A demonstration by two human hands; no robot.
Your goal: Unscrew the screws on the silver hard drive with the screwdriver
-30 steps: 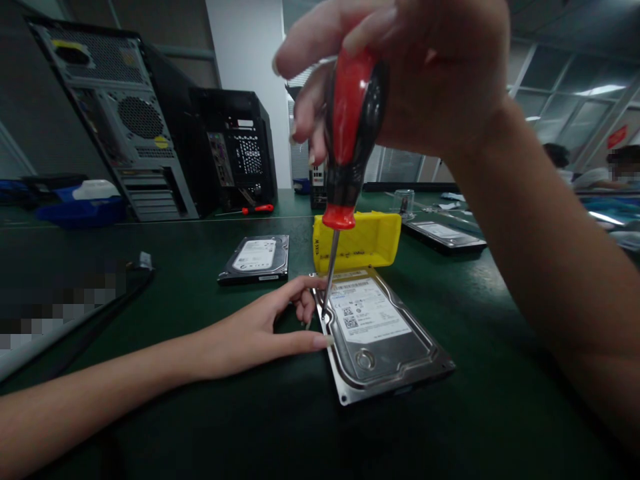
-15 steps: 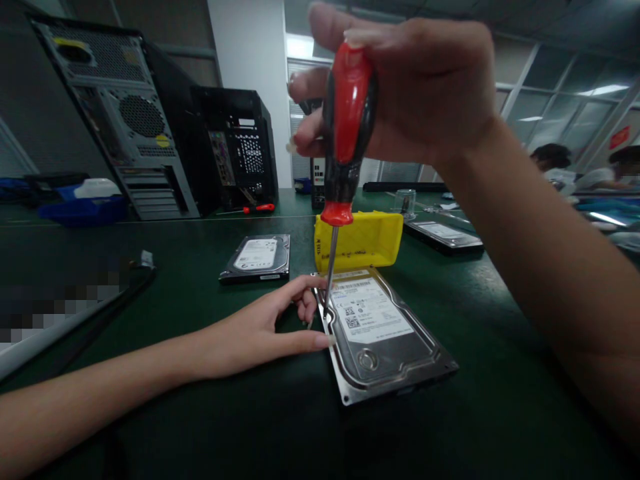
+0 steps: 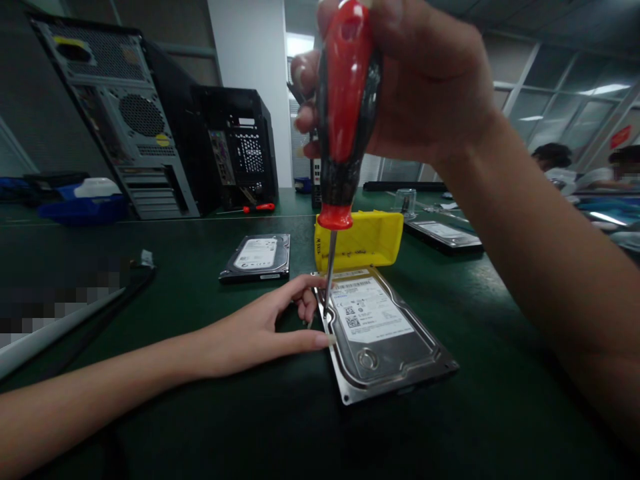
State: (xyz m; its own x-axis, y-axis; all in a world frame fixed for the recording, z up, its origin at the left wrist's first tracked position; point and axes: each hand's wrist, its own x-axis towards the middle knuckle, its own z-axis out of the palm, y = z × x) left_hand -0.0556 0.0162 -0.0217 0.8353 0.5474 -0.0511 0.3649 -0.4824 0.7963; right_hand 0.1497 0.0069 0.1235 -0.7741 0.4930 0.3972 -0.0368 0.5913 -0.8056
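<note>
A silver hard drive [image 3: 385, 363] with a white label lies flat on the green table. My left hand [image 3: 255, 333] steadies its left edge, thumb and index finger resting on the rim and the other fingers curled beside it. My right hand [image 3: 425, 80] is wrapped round the red and black handle of a screwdriver [image 3: 345, 113]. The screwdriver stands nearly upright, its shaft reaching down to the left edge of the drive, between my left thumb and index finger. Whether the tip sits in a screw is too small to tell.
Just behind the drive, a yellow bin [image 3: 370, 237] lies with its opening towards me, small bits inside. Other hard drives lie left [image 3: 257, 257] and right [image 3: 445, 235]. Computer cases [image 3: 135, 120] and a second screwdriver [image 3: 259, 208] are at the back left. People sit far right.
My right fingers have closed further round the screwdriver handle, and the handle has turned slightly. My left hand and the hard drive have stayed put.
</note>
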